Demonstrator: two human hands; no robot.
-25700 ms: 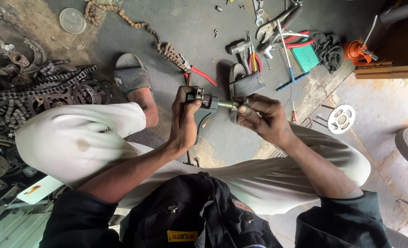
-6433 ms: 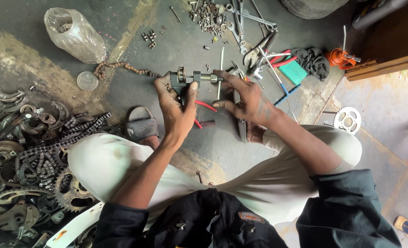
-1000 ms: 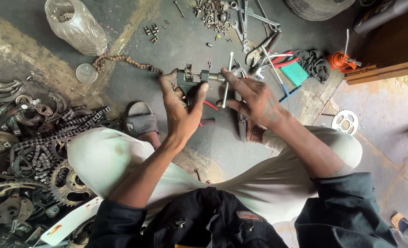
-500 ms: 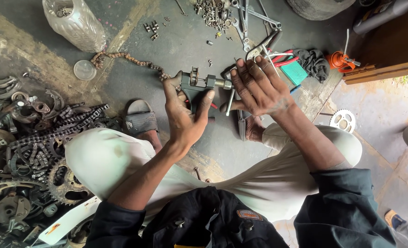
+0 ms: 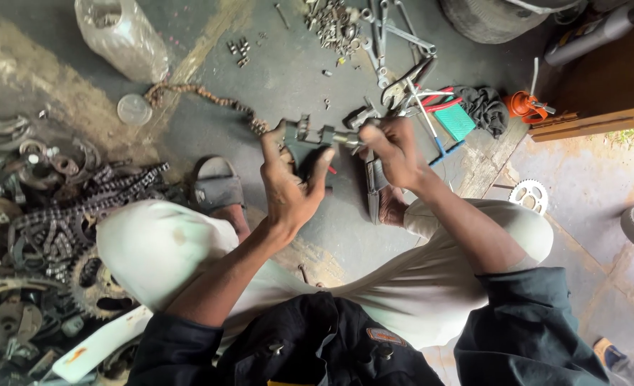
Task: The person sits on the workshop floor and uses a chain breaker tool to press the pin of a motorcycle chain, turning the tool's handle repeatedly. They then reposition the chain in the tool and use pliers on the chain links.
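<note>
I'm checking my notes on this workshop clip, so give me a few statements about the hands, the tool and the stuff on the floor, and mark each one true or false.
1. The left hand grips a dark metal tool. True.
2. The right hand rests flat on the floor. False: it is raised, at the tool's right end.
3. A rusty chain lies on the concrete floor beyond the hands. True.
4. The clear plastic bag lies beside the white sprocket. False: the bag is at upper left, the sprocket at right.
5. Sandals are on the person's feet. True.
</note>
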